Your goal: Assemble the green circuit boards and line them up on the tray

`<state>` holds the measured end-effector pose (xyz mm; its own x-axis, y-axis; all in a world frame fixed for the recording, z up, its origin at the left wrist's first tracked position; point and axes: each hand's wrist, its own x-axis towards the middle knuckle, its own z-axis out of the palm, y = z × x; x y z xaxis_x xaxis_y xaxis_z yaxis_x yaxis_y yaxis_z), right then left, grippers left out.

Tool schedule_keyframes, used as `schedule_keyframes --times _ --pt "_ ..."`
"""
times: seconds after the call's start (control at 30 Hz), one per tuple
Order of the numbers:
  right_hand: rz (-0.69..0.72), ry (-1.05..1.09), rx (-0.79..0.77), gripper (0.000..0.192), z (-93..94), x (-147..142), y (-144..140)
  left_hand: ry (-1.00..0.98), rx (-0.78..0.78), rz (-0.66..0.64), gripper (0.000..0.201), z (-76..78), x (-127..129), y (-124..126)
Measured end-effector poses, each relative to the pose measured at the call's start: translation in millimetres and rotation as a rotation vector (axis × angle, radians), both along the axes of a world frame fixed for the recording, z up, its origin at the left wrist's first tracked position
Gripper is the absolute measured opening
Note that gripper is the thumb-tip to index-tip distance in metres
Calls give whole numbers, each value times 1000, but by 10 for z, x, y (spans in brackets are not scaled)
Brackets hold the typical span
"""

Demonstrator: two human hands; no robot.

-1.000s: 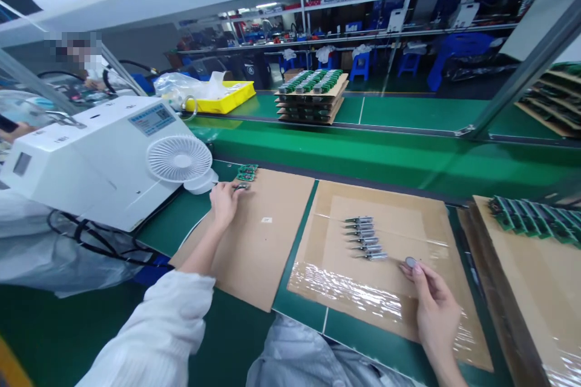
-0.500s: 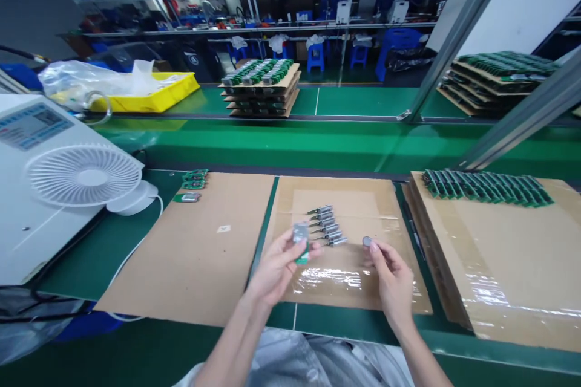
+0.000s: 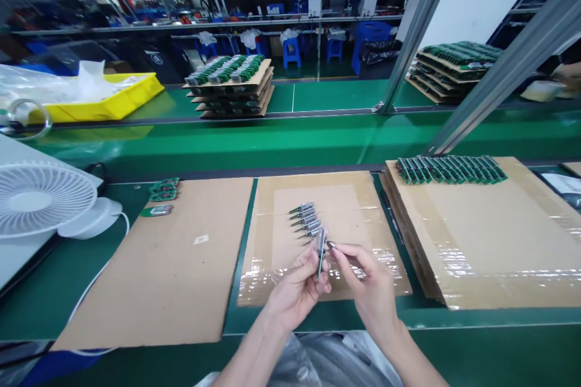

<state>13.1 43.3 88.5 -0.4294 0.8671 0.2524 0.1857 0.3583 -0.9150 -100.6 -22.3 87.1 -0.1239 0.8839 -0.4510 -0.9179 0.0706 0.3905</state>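
Note:
My left hand point(image 3: 297, 287) pinches a small green circuit board point(image 3: 321, 254) with a silvery part on it, now seen nearly edge-on. Close on its right, my right hand point(image 3: 370, 281) grips a coin cell battery point(image 3: 331, 245) between thumb and fingertips. The battery is right beside the board; whether they touch I cannot tell. Just beyond the hands, several similar boards point(image 3: 305, 215) stand on edge in a slanting row on the taped middle cardboard sheet point(image 3: 358, 199). The nearest of them is partly hidden by my left hand.
On the left cardboard sheet point(image 3: 158, 278) lie a few boards point(image 3: 158, 210). A white fan point(image 3: 43, 199) stands at far left. A stack of taped cardboard point(image 3: 476, 242) on the right bears a row of boards point(image 3: 449, 170). Behind are a yellow tray point(image 3: 122, 103) and layered board stacks point(image 3: 231, 94).
My hands have come together over the middle sheet. The board in my left hand has turned from face-on to edge-on, and the battery has moved left to it. The view has shifted right.

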Motion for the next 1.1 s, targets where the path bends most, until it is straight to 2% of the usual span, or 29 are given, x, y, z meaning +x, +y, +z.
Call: schedule_keyframes --times 0.2,0.3,0.37,0.43,0.63,0.73,0.9,1.1 --pt "54 -5 143 14 28 -15 8 -15 27 4 64 8 47 14" --pt "92 6 169 14 68 9 19 79 38 -45 77 27 31 26" --pt "133 12 133 14 104 33 32 174 38 -81 84 64 13 32" --pt "138 32 14 13 137 55 44 274 16 -96 88 128 1 32" --pt "165 221 -589 17 154 88 55 591 -100 -50 83 403 48 8" --pt "212 329 -766 20 135 92 58 661 -141 -26 78 483 93 5" --pt "268 418 -892 22 134 91 69 666 -153 -6 71 509 141 27" --pt "228 437 -898 24 106 74 73 714 -192 9 70 525 178 40"
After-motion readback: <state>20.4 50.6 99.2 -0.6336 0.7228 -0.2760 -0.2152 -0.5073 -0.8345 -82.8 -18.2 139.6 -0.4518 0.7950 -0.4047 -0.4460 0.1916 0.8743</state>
